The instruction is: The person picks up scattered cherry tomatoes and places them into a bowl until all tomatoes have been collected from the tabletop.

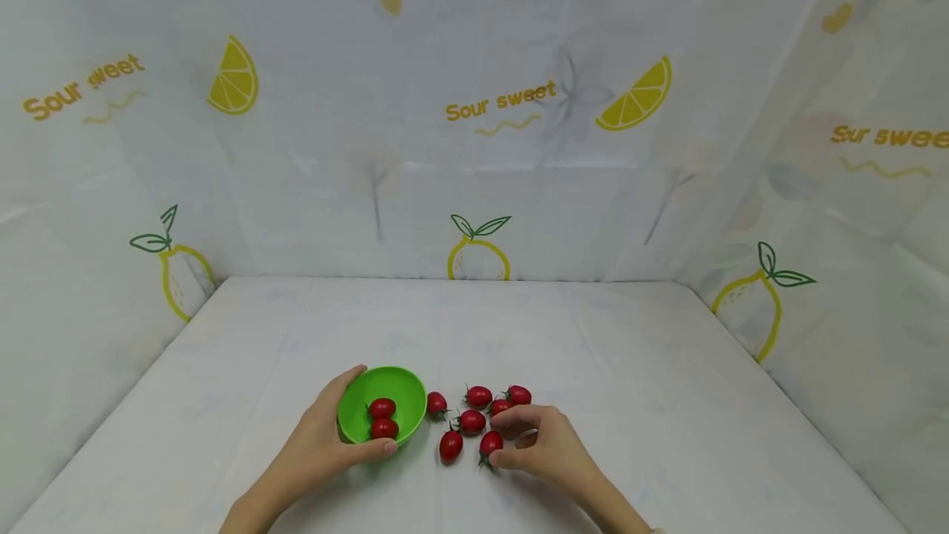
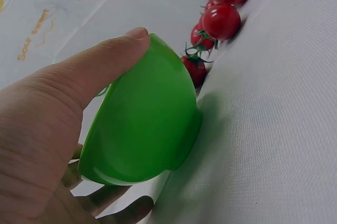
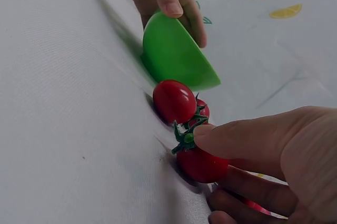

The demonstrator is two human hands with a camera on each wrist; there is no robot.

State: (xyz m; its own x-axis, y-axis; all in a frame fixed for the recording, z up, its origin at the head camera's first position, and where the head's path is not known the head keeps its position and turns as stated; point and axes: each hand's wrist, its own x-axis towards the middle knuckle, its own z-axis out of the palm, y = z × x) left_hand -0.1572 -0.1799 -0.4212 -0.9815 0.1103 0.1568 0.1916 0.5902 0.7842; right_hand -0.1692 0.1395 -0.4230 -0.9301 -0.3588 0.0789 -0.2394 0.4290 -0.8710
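A green bowl (image 1: 354,402) stands on the table with two cherry tomatoes (image 1: 383,428) inside. My left hand (image 1: 322,435) grips it from the left, thumb on the near rim and fingers along the far side. In the left wrist view the thumb presses the rim of the bowl (image 2: 142,113). To the right, my right hand (image 1: 547,445) pinches a red cherry tomato (image 1: 490,442) with a green stem. The right wrist view shows the thumb against this tomato (image 3: 202,166) near its stem, with other fingers partly hidden behind it.
Between bowl and right hand lie several more cherry tomatoes (image 1: 451,447), one close to the bowl's right side. Others (image 1: 479,396) sit just beyond the right fingers. A white cloth covers the table (image 1: 638,353), and a lemon-print curtain (image 1: 334,147) hangs behind.
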